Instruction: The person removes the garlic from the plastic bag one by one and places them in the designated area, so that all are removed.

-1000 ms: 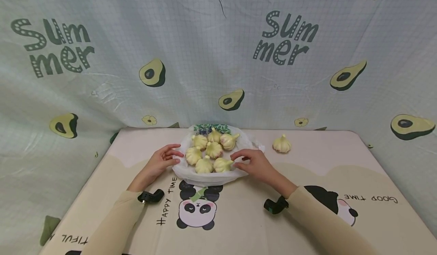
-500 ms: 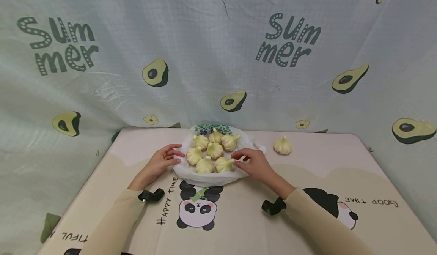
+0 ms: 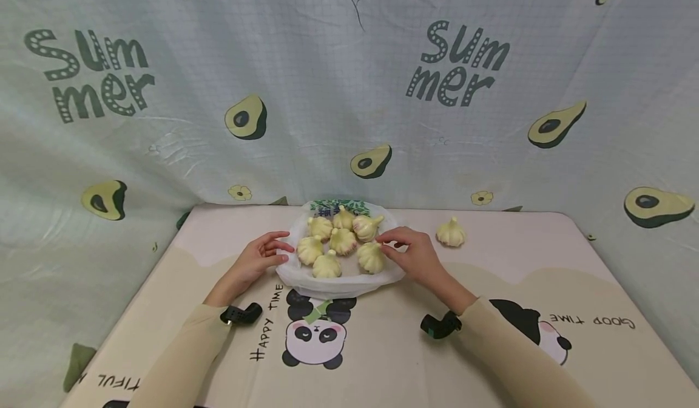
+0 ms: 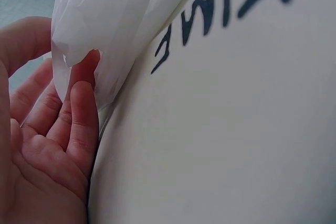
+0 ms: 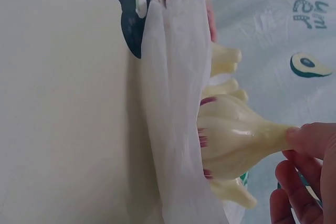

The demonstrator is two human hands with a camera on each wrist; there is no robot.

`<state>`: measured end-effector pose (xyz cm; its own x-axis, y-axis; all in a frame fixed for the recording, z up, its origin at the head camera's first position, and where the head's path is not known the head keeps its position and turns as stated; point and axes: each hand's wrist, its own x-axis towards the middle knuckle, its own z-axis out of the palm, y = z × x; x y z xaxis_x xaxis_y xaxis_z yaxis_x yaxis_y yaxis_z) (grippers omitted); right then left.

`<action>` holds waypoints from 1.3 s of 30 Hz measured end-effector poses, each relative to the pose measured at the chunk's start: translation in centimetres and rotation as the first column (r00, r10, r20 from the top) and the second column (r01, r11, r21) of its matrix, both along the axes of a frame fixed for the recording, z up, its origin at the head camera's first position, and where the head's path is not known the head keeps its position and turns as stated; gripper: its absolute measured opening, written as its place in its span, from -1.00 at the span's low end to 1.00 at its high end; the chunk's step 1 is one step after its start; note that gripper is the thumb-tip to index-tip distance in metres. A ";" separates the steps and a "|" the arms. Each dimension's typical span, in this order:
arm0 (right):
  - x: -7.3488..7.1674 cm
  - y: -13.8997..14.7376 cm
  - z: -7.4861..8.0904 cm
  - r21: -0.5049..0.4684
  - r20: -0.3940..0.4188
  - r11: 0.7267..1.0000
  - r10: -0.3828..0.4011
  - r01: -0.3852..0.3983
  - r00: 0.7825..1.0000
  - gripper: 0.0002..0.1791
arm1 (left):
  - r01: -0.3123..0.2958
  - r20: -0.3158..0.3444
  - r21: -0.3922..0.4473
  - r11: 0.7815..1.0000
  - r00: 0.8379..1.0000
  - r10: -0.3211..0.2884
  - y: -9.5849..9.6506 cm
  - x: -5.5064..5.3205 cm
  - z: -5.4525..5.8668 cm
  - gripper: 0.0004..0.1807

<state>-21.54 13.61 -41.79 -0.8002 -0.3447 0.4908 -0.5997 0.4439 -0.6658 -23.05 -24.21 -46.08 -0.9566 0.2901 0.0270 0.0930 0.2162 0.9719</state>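
A white plastic bag (image 3: 327, 288) lies spread on the table with several garlic bulbs (image 3: 342, 241) inside its rolled rim. My left hand (image 3: 256, 259) holds the bag's left rim; in the left wrist view its curved fingers (image 4: 81, 116) sit against the thin plastic (image 4: 126, 14), partly hidden by it. At the bag's right side, my right hand (image 3: 416, 257) pinches the stem of one garlic bulb (image 3: 371, 258) between thumb and fingers. That bulb (image 5: 236, 137) has its purple-streaked base partly hidden behind the rim in the right wrist view.
Another garlic bulb (image 3: 450, 232) stands alone on the table, right of the bag. A pale tablecloth (image 3: 382, 347) printed with pandas and lettering covers the table. Behind it hangs a light curtain (image 3: 317, 80) with avocado prints.
The right hand has taken the garlic bulb by its stem and turned it more upright, shifting it slightly right. The left hand has stayed at the bag's rim.
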 end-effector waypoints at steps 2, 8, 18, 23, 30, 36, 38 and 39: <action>0.0 0.1 0.1 -0.011 0.004 1.000 -0.008 0.008 1.000 -0.79 | -0.001 -0.001 -0.002 1.000 1.000 0.001 0.0 0.0 0.0 -0.38; 0.2 0.4 0.5 -0.029 0.020 0.999 -0.039 0.039 0.999 -0.81 | -0.005 -0.008 -0.008 1.000 1.000 0.005 -0.1 0.0 -0.3 -0.38; 0.1 0.8 1.3 -0.093 0.045 0.992 -0.075 0.079 0.996 -0.83 | -0.009 -0.025 -0.001 1.000 1.000 0.009 -0.3 0.2 -0.3 -0.39; 0.1 1.3 1.8 -0.163 0.084 0.982 -0.087 0.100 0.993 -0.81 | -0.010 -0.022 -0.001 1.000 1.000 0.010 -0.3 0.3 -0.2 -0.39; 0.2 2.7 2.4 -0.191 0.100 0.968 -0.144 0.161 0.985 -0.77 | 0.000 -0.016 -0.006 1.000 1.000 0.000 -0.1 0.2 -0.1 -0.39; 0.5 4.1 2.5 -0.211 0.085 0.952 -0.210 0.224 0.974 -0.80 | 0.010 -0.020 0.004 1.000 1.000 -0.009 -0.1 0.0 -0.3 -0.39; 0.6 4.6 2.5 -0.215 0.084 0.946 -0.228 0.241 0.970 -0.80 | 0.010 -0.023 0.006 1.000 1.000 -0.010 -0.1 -0.1 -0.2 -0.39; 0.6 4.8 2.5 -0.222 0.087 0.943 -0.234 0.248 0.968 -0.80 | 0.013 -0.026 0.006 1.000 1.000 -0.013 -0.1 -0.1 -0.2 -0.39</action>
